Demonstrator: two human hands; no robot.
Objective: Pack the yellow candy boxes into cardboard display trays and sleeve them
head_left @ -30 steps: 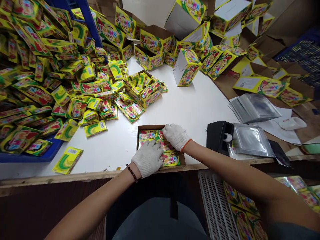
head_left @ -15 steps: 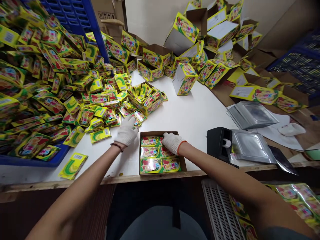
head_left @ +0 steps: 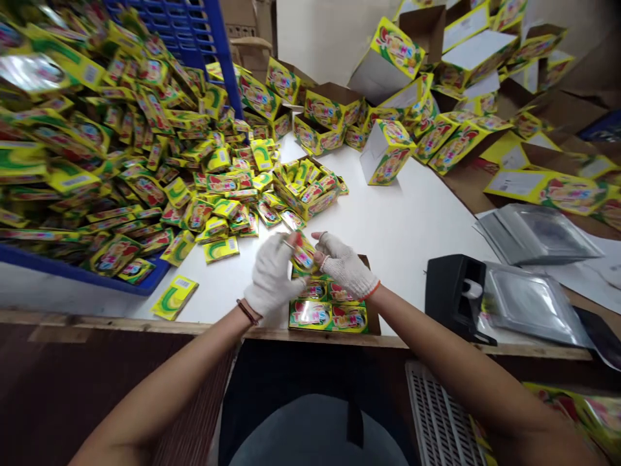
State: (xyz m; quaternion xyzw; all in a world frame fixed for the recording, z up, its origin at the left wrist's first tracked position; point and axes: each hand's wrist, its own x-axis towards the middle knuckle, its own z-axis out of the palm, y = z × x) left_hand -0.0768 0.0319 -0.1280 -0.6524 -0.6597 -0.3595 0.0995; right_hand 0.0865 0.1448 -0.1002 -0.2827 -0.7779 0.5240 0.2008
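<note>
Both my hands wear white knit gloves with bare fingertips. My left hand [head_left: 275, 272] grips a small yellow-green packet [head_left: 304, 254] from its left side, above an open cardboard box [head_left: 373, 310]. My right hand [head_left: 345, 265] is at the packet's right side, thumb and fingers apart; whether it touches the packet is unclear. Inside the box lie several printed packets [head_left: 348, 317] in two columns, the upper ones partly hidden under my hands. Behind stands a small carton [head_left: 315, 206] filled with loose packets.
A heap of packets [head_left: 145, 188] spills from a blue crate [head_left: 145, 285] at left. Folded display boxes [head_left: 392, 152] pile up at the back. At right are a black tape dispenser [head_left: 449, 291] and clear plastic trays [head_left: 533, 304]. One packet [head_left: 175, 298] lies near the table's front edge.
My left hand has come from the loose packets to above the box, now with a packet. My right hand has lifted off the packets in the box. The view has shifted left.
</note>
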